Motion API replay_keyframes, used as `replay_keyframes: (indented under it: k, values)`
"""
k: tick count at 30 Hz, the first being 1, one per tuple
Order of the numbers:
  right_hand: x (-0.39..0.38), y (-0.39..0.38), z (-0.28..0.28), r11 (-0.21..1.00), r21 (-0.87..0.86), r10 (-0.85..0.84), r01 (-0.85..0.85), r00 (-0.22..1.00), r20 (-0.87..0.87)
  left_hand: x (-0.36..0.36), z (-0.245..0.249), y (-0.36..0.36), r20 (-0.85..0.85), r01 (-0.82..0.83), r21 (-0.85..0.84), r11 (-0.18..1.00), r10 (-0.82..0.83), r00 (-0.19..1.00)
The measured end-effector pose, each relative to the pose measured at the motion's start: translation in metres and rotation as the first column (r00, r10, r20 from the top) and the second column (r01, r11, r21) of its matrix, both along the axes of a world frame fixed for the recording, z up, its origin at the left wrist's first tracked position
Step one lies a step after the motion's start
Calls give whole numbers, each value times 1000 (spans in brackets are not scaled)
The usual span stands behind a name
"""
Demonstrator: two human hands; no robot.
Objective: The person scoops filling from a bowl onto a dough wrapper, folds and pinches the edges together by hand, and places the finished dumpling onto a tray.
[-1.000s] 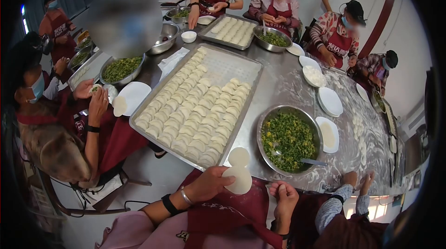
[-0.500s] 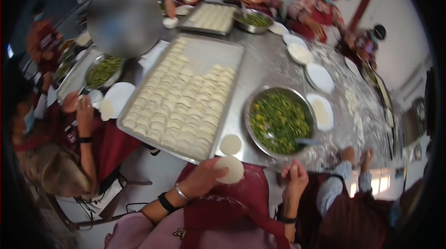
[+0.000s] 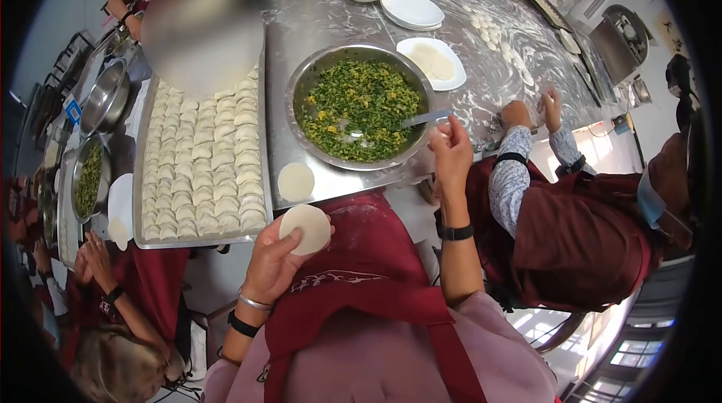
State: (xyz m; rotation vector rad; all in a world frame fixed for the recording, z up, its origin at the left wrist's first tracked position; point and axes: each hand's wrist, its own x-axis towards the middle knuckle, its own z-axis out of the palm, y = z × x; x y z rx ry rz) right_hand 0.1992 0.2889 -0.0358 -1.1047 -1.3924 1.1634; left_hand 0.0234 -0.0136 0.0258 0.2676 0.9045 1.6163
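Observation:
My left hand (image 3: 272, 256) holds a round dumpling wrapper (image 3: 307, 230) at the table's front edge, thumb on top and fingers underneath. My right hand (image 3: 453, 153) is raised at the end of the handle of a spoon (image 3: 425, 118); its thumb and fingers look apart, and no firm grip shows. The spoon leans in a steel bowl (image 3: 295, 132) of chopped green and yellow filling (image 3: 361, 102). Another wrapper (image 3: 295, 182) lies on the table between the bowl and a metal tray (image 3: 265, 113) with rows of folded dumplings (image 3: 201, 151).
White plates (image 3: 411, 10) stand behind the bowl, one with stacked wrappers (image 3: 432, 63). Flour and dough pieces (image 3: 492, 33) are spread across the steel table (image 3: 466, 8). A co-worker's hands (image 3: 517, 113) rest at the right edge. Other people work at left and at the back.
My right hand has moved up to the spoon's handle from below the bowl. My left hand keeps hold of the wrapper. The view has turned and tilted downward.

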Motion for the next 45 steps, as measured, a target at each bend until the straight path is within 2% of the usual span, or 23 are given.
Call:
replay_keyframes:
  k: [2,3,6,7,10,13,16,19,22,25,32,34,37,41,45]
  values:
    - [-3,22,-1,999,26,-22,20,996,82,0,0,-1,2,-3,4,1000,3,1000]
    - [-9,29,1,977,191,-124,91,977,172,1,1,1,1,-4,6,1000,4,1000]
    - [-17,32,23,989,144,-51,23,980,191,3,2,4,-2,-9,2,1000,9,1000]
    - [-19,37,19,981,195,-14,-17,988,155,2,2,6,-3,-10,2,1000,10,1000]
    - [-30,27,30,956,281,16,-84,971,239,1,2,7,-11,-12,-14,1000,12,1000]
    - [-34,11,41,919,337,56,-205,913,403,0,0,9,-8,5,-27,1000,-5,1000]
    - [-33,4,35,824,485,30,-294,876,481,0,-1,10,-8,12,-12,1000,-13,1000]
    - [-40,-10,41,811,484,57,-329,867,494,0,-7,11,-9,-6,-17,1000,6,1000]
    - [-51,-22,46,887,313,195,-340,889,414,-1,-8,12,-19,-17,-18,1000,17,1000]
    - [-66,-23,38,899,264,245,-350,901,358,-2,-7,13,6,-26,-8,1000,26,1000]
    - [-94,-16,34,922,-38,387,-385,912,135,-9,-6,17,15,-91,5,996,91,996]
    - [-100,-14,34,914,-111,401,-391,912,87,-14,-8,21,26,-106,25,994,106,994]
    - [-106,-12,36,852,-339,381,-399,917,-121,-24,-6,30,32,-159,50,986,158,987]
    - [-110,-4,28,798,-455,335,-395,919,-209,-36,0,40,7,-211,54,976,211,977]
    - [-110,1,25,756,-515,308,-404,914,-265,-50,-4,49,52,-265,97,959,261,964]
